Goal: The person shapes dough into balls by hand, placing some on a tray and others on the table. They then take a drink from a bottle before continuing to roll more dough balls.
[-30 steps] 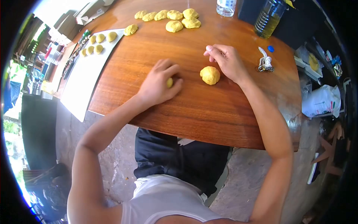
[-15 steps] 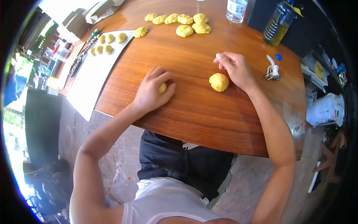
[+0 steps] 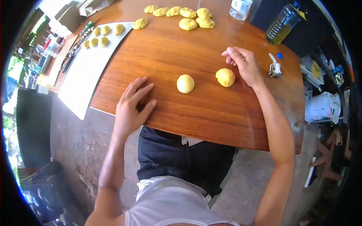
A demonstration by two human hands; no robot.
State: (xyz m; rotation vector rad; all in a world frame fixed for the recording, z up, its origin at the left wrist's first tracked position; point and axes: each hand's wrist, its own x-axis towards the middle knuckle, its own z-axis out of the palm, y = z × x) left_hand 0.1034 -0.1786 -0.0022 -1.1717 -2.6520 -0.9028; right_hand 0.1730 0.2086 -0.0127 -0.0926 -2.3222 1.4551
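Observation:
A smooth pale-yellow dough ball [image 3: 185,83] sits on the wooden table [image 3: 162,56] between my hands, touching neither. My left hand [image 3: 132,105] rests to the left of it, fingers spread and holding nothing. A rougher, darker yellow dough ball [image 3: 225,77] lies further right, close beside my right hand [image 3: 244,66]. That hand is loosely curled with the thumb against the fingers, and nothing shows in it. Several lumpy dough pieces [image 3: 187,24] are grouped at the far side of the table, and one dough lump [image 3: 140,23] lies apart near the white board.
Several smooth dough balls [image 3: 119,29] stand on the white board [image 3: 81,81] at left. A clear bottle [image 3: 240,9] and an oil bottle [image 3: 281,26] stand at the back right. Nearer are a blue cap [image 3: 279,55] and a white cord bundle [image 3: 275,69].
My left hand has come off the smooth dough ball, moving left and opening; the ball now lies uncovered. My right hand stays curled beside the rough ball. The view has shifted slightly.

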